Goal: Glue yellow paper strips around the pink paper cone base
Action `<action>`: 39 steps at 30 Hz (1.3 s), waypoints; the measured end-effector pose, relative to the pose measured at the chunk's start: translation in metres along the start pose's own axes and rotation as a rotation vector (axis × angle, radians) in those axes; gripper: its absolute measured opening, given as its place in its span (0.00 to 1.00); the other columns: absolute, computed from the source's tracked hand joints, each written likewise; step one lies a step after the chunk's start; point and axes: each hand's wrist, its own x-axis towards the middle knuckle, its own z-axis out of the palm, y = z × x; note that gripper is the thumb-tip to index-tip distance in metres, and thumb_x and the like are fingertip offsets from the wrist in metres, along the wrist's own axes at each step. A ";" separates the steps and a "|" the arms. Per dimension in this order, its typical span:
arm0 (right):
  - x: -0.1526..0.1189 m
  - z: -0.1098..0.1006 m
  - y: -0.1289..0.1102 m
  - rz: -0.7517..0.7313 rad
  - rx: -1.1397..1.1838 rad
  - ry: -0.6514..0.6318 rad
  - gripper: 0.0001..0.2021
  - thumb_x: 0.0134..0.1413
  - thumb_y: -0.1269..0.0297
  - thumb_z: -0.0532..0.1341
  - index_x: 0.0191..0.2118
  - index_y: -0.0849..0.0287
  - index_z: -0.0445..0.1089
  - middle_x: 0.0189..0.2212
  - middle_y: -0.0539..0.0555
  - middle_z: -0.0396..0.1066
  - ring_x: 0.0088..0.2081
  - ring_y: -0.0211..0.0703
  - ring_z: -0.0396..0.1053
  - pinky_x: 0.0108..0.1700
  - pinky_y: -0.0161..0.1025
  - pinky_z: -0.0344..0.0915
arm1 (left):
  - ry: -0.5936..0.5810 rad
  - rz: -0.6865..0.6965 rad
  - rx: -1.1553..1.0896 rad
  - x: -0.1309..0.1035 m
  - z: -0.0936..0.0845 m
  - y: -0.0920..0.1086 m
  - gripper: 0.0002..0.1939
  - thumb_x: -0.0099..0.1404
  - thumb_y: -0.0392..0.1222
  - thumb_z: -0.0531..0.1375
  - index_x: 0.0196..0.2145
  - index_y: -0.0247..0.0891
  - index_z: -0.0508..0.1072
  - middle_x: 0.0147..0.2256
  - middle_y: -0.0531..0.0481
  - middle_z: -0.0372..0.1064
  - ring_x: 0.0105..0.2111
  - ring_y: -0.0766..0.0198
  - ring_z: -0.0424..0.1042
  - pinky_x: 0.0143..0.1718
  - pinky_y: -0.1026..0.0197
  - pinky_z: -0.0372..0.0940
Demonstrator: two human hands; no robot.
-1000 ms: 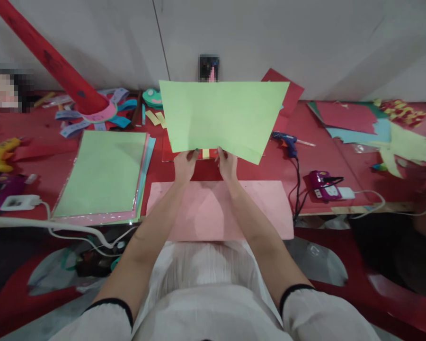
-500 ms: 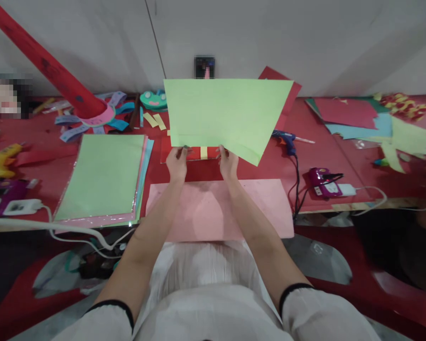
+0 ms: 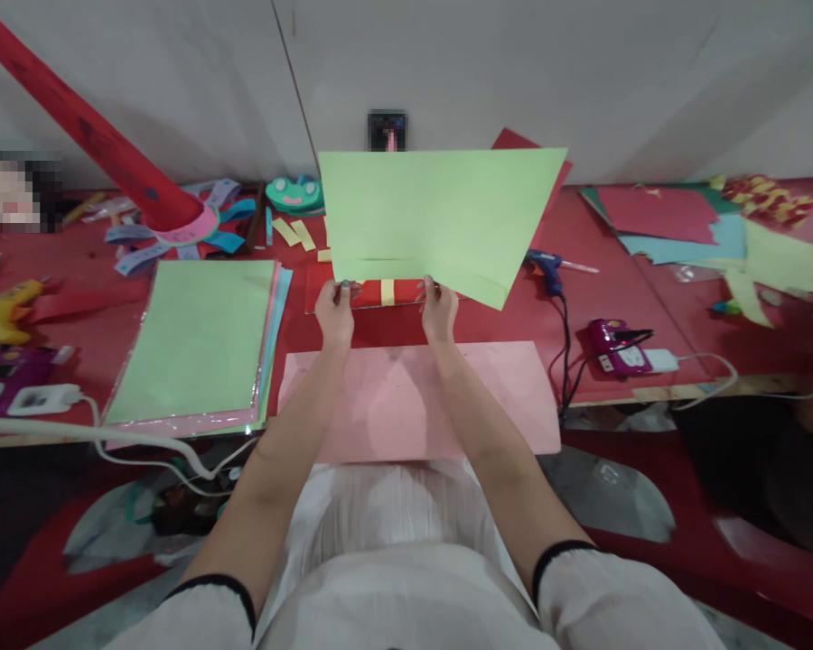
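A large light green sheet (image 3: 440, 217) stands raised before me, its lower edge between the fingers of both hands. My left hand (image 3: 335, 311) pinches that edge near its left corner. Further right along the same edge, my right hand (image 3: 439, 307) pinches it too, and the sheet's lower right corner sticks out past it. Under the sheet lies a flat red piece with a yellow strip (image 3: 387, 292), mostly hidden. A pink sheet (image 3: 393, 397) lies at the table's front edge beneath my forearms.
Stacked green, pink and blue sheets (image 3: 196, 338) lie left, a red cone (image 3: 95, 135) behind them. Right are a blue glue gun (image 3: 547, 269), a purple power adapter (image 3: 620, 348) with cables, and coloured papers (image 3: 657, 215). Parts of other people show at both sides.
The green sheet has shifted slightly right, its lower right corner a little higher. My right hand has moved slightly with it, and both hands still pinch the edge.
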 end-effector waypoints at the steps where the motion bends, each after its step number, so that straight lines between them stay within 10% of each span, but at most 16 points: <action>1: 0.000 0.000 -0.001 0.002 0.003 -0.002 0.19 0.59 0.49 0.50 0.27 0.59 0.66 0.27 0.52 0.69 0.24 0.33 0.65 0.29 0.34 0.61 | 0.008 0.005 0.004 0.000 0.000 0.001 0.08 0.66 0.42 0.52 0.30 0.39 0.65 0.33 0.49 0.73 0.37 0.65 0.75 0.43 0.60 0.68; 15: 0.008 -0.006 0.006 0.107 0.119 0.089 0.19 0.58 0.49 0.50 0.26 0.59 0.64 0.19 0.47 0.64 0.16 0.28 0.56 0.21 0.31 0.56 | 0.205 -0.150 -0.273 0.011 -0.009 -0.001 0.08 0.64 0.32 0.51 0.30 0.38 0.67 0.27 0.53 0.70 0.29 0.71 0.72 0.37 0.64 0.68; 26: 0.007 -0.003 0.007 0.086 0.203 0.045 0.16 0.58 0.53 0.53 0.25 0.59 0.64 0.18 0.46 0.61 0.17 0.29 0.57 0.21 0.31 0.55 | -0.327 -0.102 -0.046 -0.009 0.009 0.004 0.07 0.61 0.43 0.59 0.33 0.37 0.72 0.27 0.50 0.73 0.24 0.67 0.73 0.28 0.64 0.68; 39: -0.001 0.011 0.006 -0.055 0.222 -0.381 0.23 0.50 0.41 0.56 0.21 0.57 0.65 0.17 0.48 0.65 0.17 0.30 0.59 0.19 0.31 0.57 | -0.439 -0.073 -0.021 -0.012 0.008 0.006 0.21 0.58 0.58 0.58 0.36 0.37 0.72 0.31 0.47 0.74 0.28 0.63 0.74 0.31 0.59 0.70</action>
